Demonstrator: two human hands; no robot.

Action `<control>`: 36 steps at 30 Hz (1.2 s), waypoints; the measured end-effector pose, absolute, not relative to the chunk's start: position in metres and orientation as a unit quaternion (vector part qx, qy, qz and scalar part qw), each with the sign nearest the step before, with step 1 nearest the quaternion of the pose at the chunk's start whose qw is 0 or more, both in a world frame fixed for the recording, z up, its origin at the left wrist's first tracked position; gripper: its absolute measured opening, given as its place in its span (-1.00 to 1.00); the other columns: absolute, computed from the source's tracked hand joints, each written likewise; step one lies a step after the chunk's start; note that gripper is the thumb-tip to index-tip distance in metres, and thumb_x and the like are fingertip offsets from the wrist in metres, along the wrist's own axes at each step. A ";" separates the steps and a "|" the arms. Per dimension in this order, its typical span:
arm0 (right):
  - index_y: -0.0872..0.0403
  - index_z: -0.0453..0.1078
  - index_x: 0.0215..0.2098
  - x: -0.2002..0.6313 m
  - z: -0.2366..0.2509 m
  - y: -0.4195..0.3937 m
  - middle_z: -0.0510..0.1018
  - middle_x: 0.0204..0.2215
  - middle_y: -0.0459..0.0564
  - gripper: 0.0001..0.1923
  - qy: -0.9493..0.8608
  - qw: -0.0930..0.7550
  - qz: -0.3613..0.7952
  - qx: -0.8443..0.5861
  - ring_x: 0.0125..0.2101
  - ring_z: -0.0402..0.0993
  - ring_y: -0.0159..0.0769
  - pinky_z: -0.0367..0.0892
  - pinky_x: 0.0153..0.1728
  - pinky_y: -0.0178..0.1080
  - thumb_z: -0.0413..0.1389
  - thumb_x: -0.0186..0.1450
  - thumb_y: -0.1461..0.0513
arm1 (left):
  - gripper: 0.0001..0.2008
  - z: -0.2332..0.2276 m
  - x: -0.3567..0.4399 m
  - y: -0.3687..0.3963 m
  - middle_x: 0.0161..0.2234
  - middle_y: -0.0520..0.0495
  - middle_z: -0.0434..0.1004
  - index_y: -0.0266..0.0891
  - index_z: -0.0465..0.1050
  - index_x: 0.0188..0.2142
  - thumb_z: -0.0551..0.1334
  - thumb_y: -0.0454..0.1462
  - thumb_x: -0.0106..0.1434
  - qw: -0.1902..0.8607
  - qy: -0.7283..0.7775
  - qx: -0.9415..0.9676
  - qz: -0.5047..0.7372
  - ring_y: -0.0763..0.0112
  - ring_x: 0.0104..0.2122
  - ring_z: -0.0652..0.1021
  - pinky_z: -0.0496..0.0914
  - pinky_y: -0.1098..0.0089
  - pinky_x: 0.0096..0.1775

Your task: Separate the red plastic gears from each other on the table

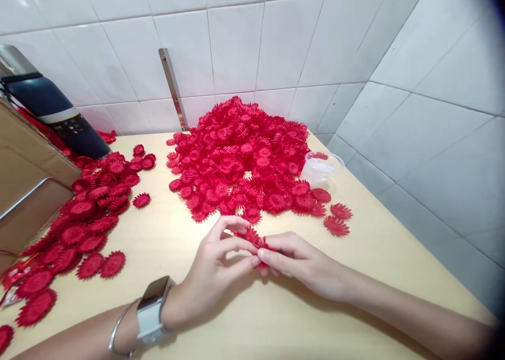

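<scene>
Between my two hands is a red fringed flower piece [263,247], held above the near part of the table. My left hand [215,265], with a watch on its wrist, pinches it at thumb and fingertips. From the other side, my right hand [302,257] grips the same piece with thumb and fingers, which partly cover it. Just beyond the fingers rises a large heap of red fringed flower pieces [240,155]. Two loose flower pieces [336,226] lie to the right of the heap.
Along the left side spreads a second group of red pieces [84,210], beside a cardboard box [31,160] and a dark blue bottle [65,110]. A clear plastic cup [319,173] stands right of the heap. White tiled walls [236,44] border the pale wooden table [158,244].
</scene>
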State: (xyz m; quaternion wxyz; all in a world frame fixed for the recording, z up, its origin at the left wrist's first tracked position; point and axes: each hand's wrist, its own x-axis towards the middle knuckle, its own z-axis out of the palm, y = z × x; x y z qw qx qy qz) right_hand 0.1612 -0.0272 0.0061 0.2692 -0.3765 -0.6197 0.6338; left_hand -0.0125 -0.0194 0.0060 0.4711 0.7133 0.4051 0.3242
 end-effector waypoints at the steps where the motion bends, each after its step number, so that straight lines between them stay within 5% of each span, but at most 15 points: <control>1: 0.17 0.25 -0.52 0.161 0.006 -0.027 0.31 -0.56 -0.09 -0.67 -0.628 0.264 0.630 -0.372 -0.50 0.22 -0.43 0.15 -0.46 -0.37 -0.12 0.30 0.15 | -0.90 0.006 -0.012 -0.019 -0.16 -0.06 0.22 -0.19 0.48 -0.47 0.20 -0.26 0.12 0.470 0.405 0.713 0.327 0.35 -0.13 0.36 0.33 0.38 -0.12; 9: 0.17 0.26 -0.64 0.163 0.007 -0.026 0.28 -0.69 -0.14 -0.67 -0.666 0.259 0.574 -0.400 -0.63 0.14 -0.49 0.06 -0.58 -0.40 -0.07 0.25 0.26 | -0.89 0.011 -0.014 -0.020 -0.20 -0.05 0.23 -0.22 0.41 -0.49 0.15 -0.36 0.14 0.427 0.421 0.736 0.313 0.38 -0.13 0.34 0.27 0.39 -0.08; 19: 0.16 0.22 -0.74 0.172 0.002 -0.020 0.24 -0.76 -0.15 -0.68 -0.638 0.252 0.637 -0.352 -0.68 0.11 -0.50 0.02 -0.62 -0.38 -0.03 0.16 0.31 | -0.90 0.017 -0.014 -0.026 -0.21 -0.04 0.19 -0.20 0.34 -0.47 0.10 -0.34 0.17 0.458 0.432 0.728 0.272 0.39 -0.18 0.34 0.33 0.51 -0.35; 27: 0.12 -0.03 -0.75 0.184 0.020 -0.011 -0.02 -0.73 -0.25 -0.71 -0.703 0.141 0.630 -0.298 -0.67 -0.11 -0.56 -0.12 -0.65 -0.38 -0.04 0.03 0.45 | -0.90 0.034 -0.013 -0.032 -0.18 -0.02 0.20 -0.19 0.37 -0.47 0.13 -0.30 0.16 0.444 0.411 0.751 0.265 0.38 -0.12 0.31 0.28 0.44 -0.16; 31: 0.14 0.15 -0.68 0.186 0.028 -0.009 0.17 -0.71 -0.21 -0.77 -0.717 0.121 0.609 -0.316 -0.65 0.08 -0.53 0.00 -0.62 -0.40 -0.02 0.12 0.35 | -0.90 0.033 -0.015 -0.026 -0.22 0.00 0.21 -0.18 0.37 -0.47 0.13 -0.30 0.17 0.422 0.414 0.753 0.288 0.40 -0.14 0.31 0.21 0.41 -0.07; 36: 0.14 0.30 -0.47 0.177 0.031 -0.013 0.34 -0.58 -0.14 -0.86 -0.745 0.203 0.482 -0.414 -0.56 0.20 -0.47 0.10 -0.56 -0.40 0.06 0.15 0.20 | -0.86 0.029 -0.016 -0.014 -0.23 -0.02 0.20 -0.19 0.38 -0.50 0.13 -0.26 0.16 0.455 0.446 0.695 0.334 0.39 -0.18 0.33 0.26 0.41 -0.14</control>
